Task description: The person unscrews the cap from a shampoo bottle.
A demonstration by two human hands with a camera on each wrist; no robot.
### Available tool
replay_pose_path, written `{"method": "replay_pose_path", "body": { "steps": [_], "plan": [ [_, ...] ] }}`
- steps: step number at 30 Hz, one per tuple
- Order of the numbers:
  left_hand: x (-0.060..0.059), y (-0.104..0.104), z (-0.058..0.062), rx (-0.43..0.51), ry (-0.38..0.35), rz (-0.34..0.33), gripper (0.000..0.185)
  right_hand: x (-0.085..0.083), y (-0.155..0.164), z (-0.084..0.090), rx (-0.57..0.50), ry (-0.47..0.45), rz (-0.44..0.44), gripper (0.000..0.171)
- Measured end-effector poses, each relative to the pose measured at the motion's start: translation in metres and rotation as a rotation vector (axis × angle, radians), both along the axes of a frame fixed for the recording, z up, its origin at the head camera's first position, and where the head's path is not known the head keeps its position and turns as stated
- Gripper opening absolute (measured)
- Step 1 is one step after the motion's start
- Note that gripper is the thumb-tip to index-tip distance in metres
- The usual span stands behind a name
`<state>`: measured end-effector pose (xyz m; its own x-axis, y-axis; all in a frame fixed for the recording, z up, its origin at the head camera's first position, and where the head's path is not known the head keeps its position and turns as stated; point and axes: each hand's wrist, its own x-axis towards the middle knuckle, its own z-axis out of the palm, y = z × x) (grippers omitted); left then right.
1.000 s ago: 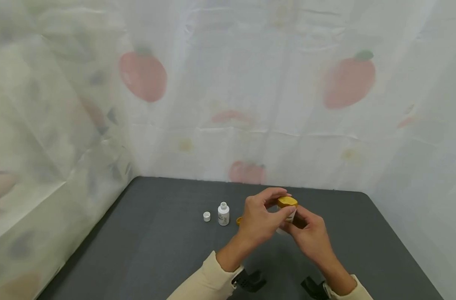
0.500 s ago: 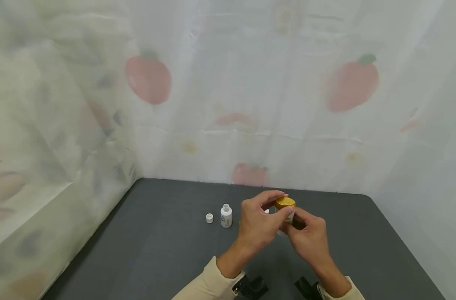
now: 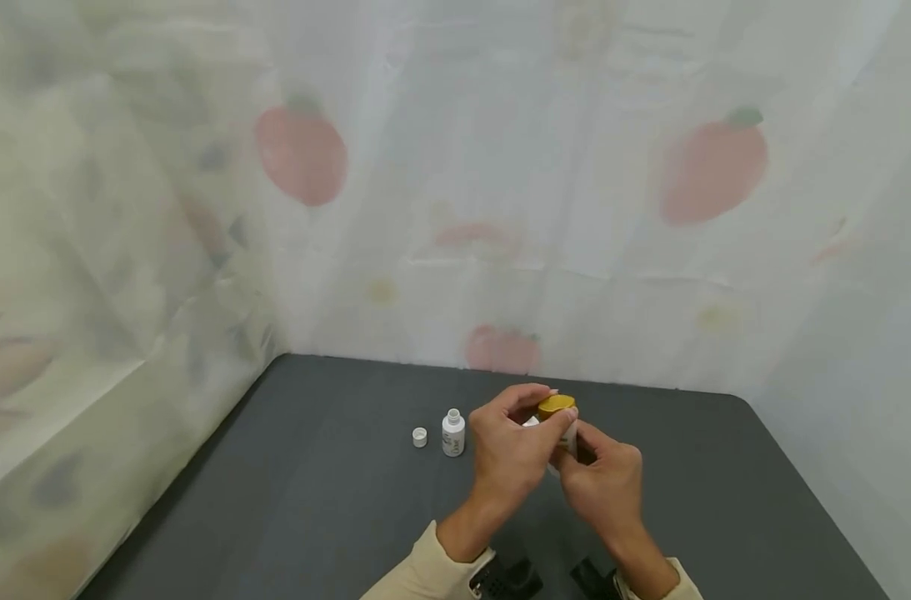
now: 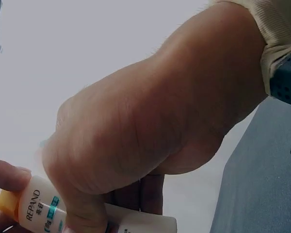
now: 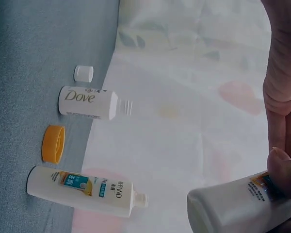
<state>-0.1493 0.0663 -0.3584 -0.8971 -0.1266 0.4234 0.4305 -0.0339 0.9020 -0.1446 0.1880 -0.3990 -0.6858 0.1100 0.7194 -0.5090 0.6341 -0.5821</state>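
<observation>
Both hands hold one small white plastic bottle with a yellow cap point(image 3: 558, 418) above the dark grey table point(image 3: 335, 508). The left hand point(image 3: 509, 450) pinches the cap; the right hand point(image 3: 601, 487) curls round its body. Only the right wrist view shows a second uncapped white Repand bottle point(image 5: 82, 190) with a loose orange cap point(image 5: 54, 143) at its 12 o'clock, beside one open white Dove bottle point(image 3: 452, 432) and one white cap point(image 3: 420, 437). The hands have drifted slightly left since earlier.
</observation>
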Motion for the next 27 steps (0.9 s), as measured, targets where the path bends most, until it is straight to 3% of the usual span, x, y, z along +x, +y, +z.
{"method": "replay_pose_path", "body": {
  "steps": [3, 6, 10, 13, 18, 20, 22, 27],
  "plan": [
    [0.0, -0.002, -0.001, 0.013, 0.001, -0.012, 0.025, 0.001, -0.001, -0.001, -0.01, -0.002, 0.019, 0.029],
    [-0.005, -0.009, -0.003, 0.042, 0.028, -0.161, 0.023, 0.004, 0.0, 0.002, -0.076, -0.085, 0.103, 0.025],
    [-0.016, -0.026, -0.003, 0.103, 0.103, -0.544, 0.033, 0.013, 0.004, 0.009, -0.213, -0.301, 0.277, 0.023],
    [-0.026, -0.039, -0.004, 0.122, 0.164, -0.824, 0.044, 0.018, 0.007, 0.014, -0.258, -0.408, 0.4, 0.025],
    [-0.039, -0.058, -0.006, 0.18, 0.204, -1.188, 0.044, 0.021, 0.011, 0.016, -0.209, -0.38, 0.595, 0.028],
    [-0.042, -0.063, -0.006, 0.201, 0.191, -1.268, 0.041, 0.022, 0.011, 0.015, -0.194, -0.35, 0.658, 0.028],
    [-0.043, -0.066, -0.006, 0.202, 0.189, -1.292, 0.041, 0.022, 0.012, 0.014, -0.195, -0.329, 0.702, 0.027],
    [-0.038, -0.063, -0.004, 0.18, 0.213, -1.192, 0.063, 0.024, 0.012, 0.012, -0.225, -0.299, 0.704, 0.026]
  ]
}}
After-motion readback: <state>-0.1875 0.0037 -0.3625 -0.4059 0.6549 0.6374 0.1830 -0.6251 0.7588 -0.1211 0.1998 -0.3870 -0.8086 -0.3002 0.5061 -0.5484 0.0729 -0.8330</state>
